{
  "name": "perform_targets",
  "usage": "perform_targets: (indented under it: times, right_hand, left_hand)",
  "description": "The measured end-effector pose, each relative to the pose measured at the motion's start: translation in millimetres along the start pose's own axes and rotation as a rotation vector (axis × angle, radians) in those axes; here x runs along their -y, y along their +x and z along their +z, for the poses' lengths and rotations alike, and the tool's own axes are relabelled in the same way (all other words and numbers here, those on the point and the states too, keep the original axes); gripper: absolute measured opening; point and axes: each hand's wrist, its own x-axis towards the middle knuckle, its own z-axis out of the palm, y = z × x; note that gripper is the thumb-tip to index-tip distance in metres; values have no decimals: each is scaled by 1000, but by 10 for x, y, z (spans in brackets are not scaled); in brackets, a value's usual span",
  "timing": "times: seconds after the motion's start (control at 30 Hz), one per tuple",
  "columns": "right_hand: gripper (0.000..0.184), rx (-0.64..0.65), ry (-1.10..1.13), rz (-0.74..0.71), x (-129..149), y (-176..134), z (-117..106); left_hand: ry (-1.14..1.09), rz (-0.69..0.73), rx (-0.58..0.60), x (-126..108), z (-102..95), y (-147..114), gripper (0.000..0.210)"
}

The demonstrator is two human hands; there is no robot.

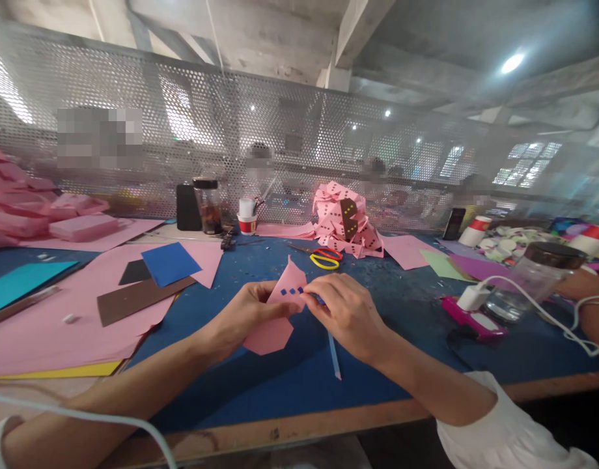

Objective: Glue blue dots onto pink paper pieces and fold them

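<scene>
My left hand (250,312) is closed on a folded pink paper piece (270,337), thumb across its front. A row of small blue paper diamonds (292,291) runs over the upper part of the piece. My right hand (348,309) is closed in a pinch at the row's right end, fingertips touching the paper's edge. A bit of blue shows under those fingers; what they hold is mostly hidden. On the blue table mat (221,391), below my right hand, lies a thin light-blue stick (334,358), its upper end hidden.
Yellow and red-handled scissors (325,259) lie ahead, before a heap of dotted pink paper pieces (336,218). Coloured sheets (170,264) cover the left side. A clear jar (519,286) and a magenta power strip (475,319) with a white cable stand right. A perforated screen (290,117) rises behind.
</scene>
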Motion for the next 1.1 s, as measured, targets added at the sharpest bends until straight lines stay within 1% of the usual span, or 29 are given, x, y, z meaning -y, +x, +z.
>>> perform_targets:
  times: [0.17, 0.77, 1.1]
  right_hand:
    - [12, -33, 12, 31, 2, -7, 33]
    - [4, -65, 7, 130, 62, -2, 97]
    - [8, -78, 10, 149, 56, -3, 124]
  left_hand:
    - [9, 38, -1, 1, 17, -8, 29]
    - [33, 76, 12, 37, 33, -4, 30]
    - [28, 81, 12, 54, 29, 6, 33]
